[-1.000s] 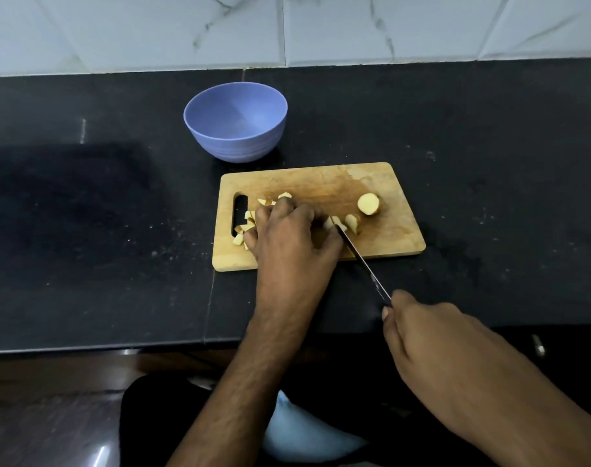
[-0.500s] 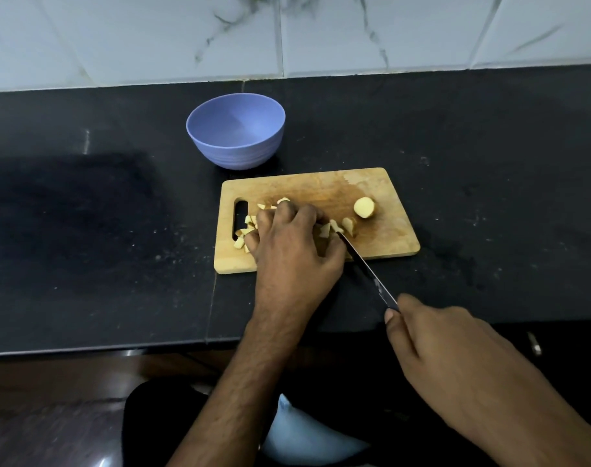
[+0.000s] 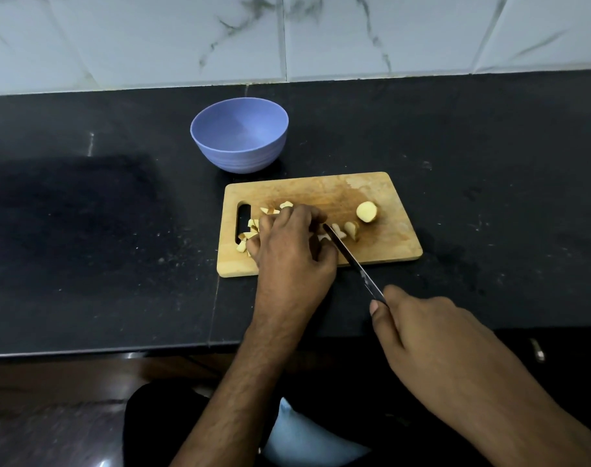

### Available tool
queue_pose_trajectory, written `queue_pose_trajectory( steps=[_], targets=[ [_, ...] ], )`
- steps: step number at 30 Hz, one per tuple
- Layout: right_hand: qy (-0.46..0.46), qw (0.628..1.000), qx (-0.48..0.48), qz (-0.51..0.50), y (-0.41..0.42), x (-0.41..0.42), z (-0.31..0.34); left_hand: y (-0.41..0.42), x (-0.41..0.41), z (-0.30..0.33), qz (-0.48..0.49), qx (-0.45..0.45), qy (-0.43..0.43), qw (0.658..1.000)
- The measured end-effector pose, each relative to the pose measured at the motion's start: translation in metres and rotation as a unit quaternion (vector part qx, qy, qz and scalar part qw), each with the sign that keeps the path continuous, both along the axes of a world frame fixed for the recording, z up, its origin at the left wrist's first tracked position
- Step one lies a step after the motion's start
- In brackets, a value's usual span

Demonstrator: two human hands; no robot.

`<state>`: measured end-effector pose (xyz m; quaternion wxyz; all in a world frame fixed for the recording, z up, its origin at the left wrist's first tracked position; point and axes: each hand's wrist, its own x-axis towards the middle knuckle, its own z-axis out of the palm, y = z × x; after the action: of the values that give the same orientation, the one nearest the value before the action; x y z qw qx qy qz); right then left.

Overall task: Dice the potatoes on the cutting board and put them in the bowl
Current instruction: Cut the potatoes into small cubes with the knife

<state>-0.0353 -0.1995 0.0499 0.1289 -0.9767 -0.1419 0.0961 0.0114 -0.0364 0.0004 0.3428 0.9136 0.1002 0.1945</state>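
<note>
A wooden cutting board (image 3: 321, 192) lies on the black counter. My left hand (image 3: 290, 251) rests on its left half, fingers curled down over a potato piece that is mostly hidden. Several diced potato pieces (image 3: 250, 230) lie to the left of that hand, by the board's handle slot. A larger potato chunk (image 3: 367, 211) and small cut pieces (image 3: 351, 229) lie to the right. My right hand (image 3: 438, 342) grips the handle of a knife (image 3: 353, 259), whose tip sits against my left fingers. The blue bowl (image 3: 240, 160) stands behind the board and looks empty.
The black counter (image 3: 489, 197) stretches wide on both sides of the board. A white marble-tiled wall (image 3: 287, 38) runs along the back. The counter's front edge (image 3: 119, 348) lies close to my body.
The knife tip has edged slightly left, closer to my left fingers. My hands otherwise stay in place, and the view has shifted a little.
</note>
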Motion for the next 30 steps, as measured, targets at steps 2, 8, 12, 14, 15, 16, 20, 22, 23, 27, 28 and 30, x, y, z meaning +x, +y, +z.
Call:
queue_pose_trajectory(
  steps=[2,8,12,14,15,16,20,22,23,27,28,30],
  targets=[
    [0.005,1.0,-0.001,0.003,0.003,0.002,-0.003,0.0,0.0,-0.001,0.003,-0.006,-0.006,1.0],
    [0.034,0.999,-0.013,0.025,-0.003,0.0,-0.001,-0.001,0.002,-0.002,0.022,-0.008,-0.006,1.0],
    [0.029,0.999,-0.02,0.027,-0.009,-0.005,0.005,0.001,0.001,-0.001,0.03,-0.03,-0.022,0.999],
    [0.028,0.999,-0.02,0.017,-0.012,-0.005,0.006,0.001,0.001,0.0,0.017,-0.025,-0.023,0.999],
    [0.028,0.999,-0.018,0.011,-0.014,-0.005,0.006,0.001,0.0,0.001,0.007,-0.012,-0.019,1.0],
    [0.028,0.999,-0.015,0.007,-0.015,-0.005,0.006,0.0,0.0,0.001,-0.002,0.006,-0.013,1.0],
    [0.035,0.999,0.012,-0.007,-0.018,-0.007,0.012,-0.003,0.002,0.0,-0.013,0.073,0.012,0.997],
    [0.035,0.999,0.009,-0.013,-0.02,-0.006,0.012,-0.006,0.004,0.0,-0.009,0.103,0.02,0.994],
    [0.035,0.999,0.005,-0.013,-0.021,-0.006,0.011,-0.007,0.004,0.0,-0.007,0.115,0.022,0.993],
    [0.04,0.999,-0.01,-0.013,-0.021,-0.007,0.009,-0.009,0.007,-0.001,0.004,0.115,0.018,0.993],
    [0.042,0.999,-0.014,-0.013,-0.021,-0.007,0.009,-0.008,0.007,-0.001,0.006,0.108,0.016,0.994],
    [0.04,0.999,-0.013,-0.013,-0.02,-0.007,0.009,-0.007,0.007,-0.002,0.013,0.095,0.013,0.995]
  ],
)
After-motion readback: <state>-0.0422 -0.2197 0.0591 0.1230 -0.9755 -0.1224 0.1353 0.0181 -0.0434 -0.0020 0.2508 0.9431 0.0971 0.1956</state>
